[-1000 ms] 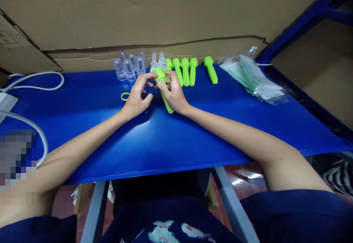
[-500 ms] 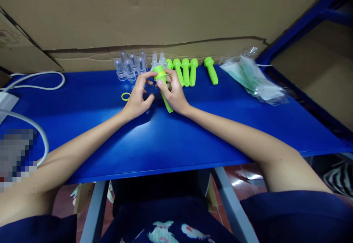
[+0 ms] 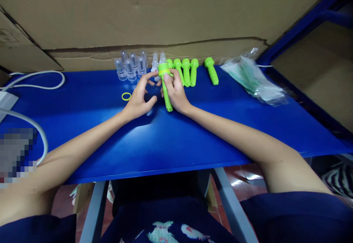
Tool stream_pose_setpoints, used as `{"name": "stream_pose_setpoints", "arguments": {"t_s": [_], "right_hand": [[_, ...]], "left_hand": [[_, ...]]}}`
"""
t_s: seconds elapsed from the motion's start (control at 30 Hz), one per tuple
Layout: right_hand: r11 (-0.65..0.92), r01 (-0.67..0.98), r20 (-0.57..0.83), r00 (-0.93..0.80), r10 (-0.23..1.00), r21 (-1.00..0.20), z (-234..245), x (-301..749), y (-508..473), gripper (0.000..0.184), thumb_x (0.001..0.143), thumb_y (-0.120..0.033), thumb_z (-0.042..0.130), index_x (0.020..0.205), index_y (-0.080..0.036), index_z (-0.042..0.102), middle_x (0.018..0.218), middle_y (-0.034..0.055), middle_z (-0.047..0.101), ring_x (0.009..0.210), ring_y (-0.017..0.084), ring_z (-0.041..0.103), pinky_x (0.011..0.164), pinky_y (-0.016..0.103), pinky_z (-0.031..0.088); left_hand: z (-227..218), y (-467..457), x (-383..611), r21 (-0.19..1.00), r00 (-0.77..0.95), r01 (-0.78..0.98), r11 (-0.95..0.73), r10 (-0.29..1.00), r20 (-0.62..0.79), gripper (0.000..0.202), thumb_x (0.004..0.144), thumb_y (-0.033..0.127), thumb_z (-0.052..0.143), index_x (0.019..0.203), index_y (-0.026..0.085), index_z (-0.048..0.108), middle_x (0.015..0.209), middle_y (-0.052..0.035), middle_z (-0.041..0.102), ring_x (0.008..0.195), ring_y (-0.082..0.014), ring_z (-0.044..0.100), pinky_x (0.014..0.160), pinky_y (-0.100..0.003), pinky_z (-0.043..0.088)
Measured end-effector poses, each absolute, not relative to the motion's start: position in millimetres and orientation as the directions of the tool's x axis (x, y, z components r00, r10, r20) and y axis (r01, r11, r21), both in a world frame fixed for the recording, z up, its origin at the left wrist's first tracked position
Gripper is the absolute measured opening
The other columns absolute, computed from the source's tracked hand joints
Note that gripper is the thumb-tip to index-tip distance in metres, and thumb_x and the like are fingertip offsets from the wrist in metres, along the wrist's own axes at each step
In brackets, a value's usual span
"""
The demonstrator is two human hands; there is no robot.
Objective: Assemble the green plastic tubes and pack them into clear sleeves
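My right hand [image 3: 176, 92] is wrapped round a bright green flashlight-shaped body [image 3: 167, 101], its thumb pressed just below the wider ribbed head. A yellow ring [image 3: 164, 72] encircles that head. The piece stands tilted, its narrow end toward me. My left hand [image 3: 140, 97] is curved beside it with thumb and fingers apart; the index fingertip is at the head's left side, and whether it presses there I cannot tell. A loose yellow ring [image 3: 126, 96] lies on the blue table left of my left hand.
Several clear domed caps [image 3: 130, 70] stand at the back, with translucent narrower pieces [image 3: 154, 63] beside them. Several more green bodies [image 3: 186, 73] lie to the right, one apart [image 3: 211, 71]. A clear plastic bag [image 3: 253, 79] is at right, a white cable [image 3: 41, 84] at left. Cardboard [image 3: 165, 14] walls the back.
The green body has turned in my right hand and its head has shifted slightly right, showing more of its ribbed side. My left thumb has moved slightly right.
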State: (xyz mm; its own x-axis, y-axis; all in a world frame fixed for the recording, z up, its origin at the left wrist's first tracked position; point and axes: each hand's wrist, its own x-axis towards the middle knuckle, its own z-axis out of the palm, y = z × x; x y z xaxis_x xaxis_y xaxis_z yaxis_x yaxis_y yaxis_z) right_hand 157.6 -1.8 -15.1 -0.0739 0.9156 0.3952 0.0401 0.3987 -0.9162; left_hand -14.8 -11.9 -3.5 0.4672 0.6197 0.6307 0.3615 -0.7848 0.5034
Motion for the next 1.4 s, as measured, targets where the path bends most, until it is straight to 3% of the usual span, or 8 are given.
{"name": "stream_pose_setpoints", "arguments": {"t_s": [0.23,0.37,0.53,0.83,1.03,1.23,1.4], "right_hand": [[0.300,-0.016,0.299,-0.146,0.943,-0.954,-3.9,156.6,-6.5,0.056,0.100,-0.072,0.031,0.105,-0.022,0.057,0.071,0.0005,0.060,0.052,0.013,0.055,0.052,0.029,0.051],[0.152,-0.067,0.163,-0.216,0.963,-0.986,4.3,156.2,-6.8,0.060,0.102,-0.067,0.028,0.102,-0.017,0.062,0.058,0.0004,0.056,0.045,0.014,0.051,0.044,0.028,0.047],[-0.021,-0.179,0.028,-0.268,0.963,-0.984,8.6,155.9,-2.4,0.067,0.097,-0.076,0.028,0.099,-0.017,0.060,0.051,-0.0021,0.054,0.036,0.012,0.045,0.036,0.024,0.038],[-0.059,-0.171,-0.010,-0.273,0.962,-0.983,12.5,155.3,-6.1,0.063,0.095,-0.077,0.035,0.101,-0.018,0.059,0.048,-0.0048,0.052,0.034,0.011,0.043,0.034,0.021,0.034],[-0.065,-0.172,-0.020,-0.254,0.967,-0.983,11.6,156.5,-7.5,0.061,0.102,-0.065,0.025,0.098,-0.016,0.061,0.047,-0.0021,0.053,0.034,0.012,0.042,0.033,0.022,0.033],[-0.054,-0.143,-0.015,-0.259,0.966,-0.988,8.6,157.2,-4.2,0.060,0.096,-0.074,0.039,0.095,-0.018,0.061,0.046,-0.0035,0.051,0.034,0.012,0.042,0.032,0.022,0.034],[-0.016,-0.138,0.019,-0.249,0.968,-0.990,5.4,157.1,-2.7,0.067,0.094,-0.079,0.034,0.101,-0.018,0.062,0.047,-0.0035,0.051,0.037,0.012,0.044,0.033,0.023,0.035]], "left_hand": [[3.2,-16.2,-14.3,0.456,0.484,0.377,-0.806,0.591,0.645,0.064,0.079,0.012,0.058,0.142,0.019,0.046,0.144,-0.0146,0.052,0.124,-0.0268,0.056,0.099,-0.042,0.053],[6.8,-19.1,-12.1,0.418,0.518,0.363,-0.833,0.553,0.653,0.057,0.083,0.014,0.057,0.139,0.021,0.048,0.143,-0.0139,0.053,0.132,-0.0288,0.052,0.106,-0.046,0.050],[2.2,-16.4,-12.9,0.426,0.485,0.366,-0.827,0.560,0.671,0.058,0.085,0.014,0.058,0.141,0.020,0.046,0.143,-0.0153,0.052,0.129,-0.0270,0.054,0.103,-0.043,0.051],[-0.8,-13.9,-15.0,0.463,0.454,0.399,-0.791,0.610,0.650,0.060,0.081,0.011,0.056,0.139,0.021,0.048,0.139,-0.0128,0.053,0.115,-0.0233,0.059,0.088,-0.036,0.054],[3.7,-15.8,-15.0,0.474,0.460,0.394,-0.787,0.615,0.640,0.056,0.077,0.007,0.055,0.131,0.019,0.054,0.131,-0.0117,0.058,0.112,-0.0224,0.060,0.083,-0.033,0.053],[1.8,-13.4,-15.5,0.521,0.472,0.372,-0.768,0.640,0.607,0.055,0.078,0.009,0.054,0.131,0.021,0.054,0.131,-0.0107,0.059,0.110,-0.0215,0.061,0.086,-0.034,0.054],[-1.3,-13.5,-14.2,0.500,0.448,0.356,-0.789,0.614,0.650,0.060,0.080,0.010,0.057,0.139,0.023,0.048,0.131,-0.0113,0.057,0.108,-0.0213,0.061,0.087,-0.036,0.054]]}}
